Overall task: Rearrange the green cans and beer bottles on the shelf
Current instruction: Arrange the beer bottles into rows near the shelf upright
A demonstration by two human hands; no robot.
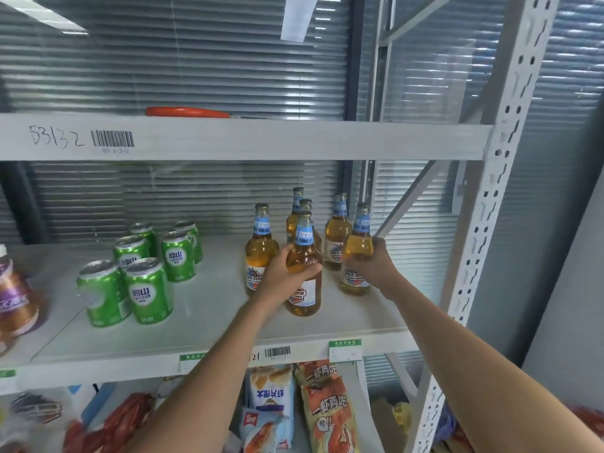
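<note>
While our left hand (287, 273) and right hand (376, 263) each grip an amber glass beer bottle at frame centre, we keep both upright, clear of neighbours.

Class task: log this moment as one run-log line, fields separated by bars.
left hand: grips front beer bottle | right hand: grips right-end beer bottle | green cans: untouched, upright, shelf left

We can read "B3132" handwritten on the upper shelf beam (228, 138), at our 10 o'clock, with a barcode label (112, 139) beside it printed "B3-1-3-2". The green cans (148, 291) at 9 say "LAOSHAN". The beer bottles (260, 250) have "BEER" on their blue neck labels. The lower beam's barcode sticker (277, 352) is too blurry for us.
</note>
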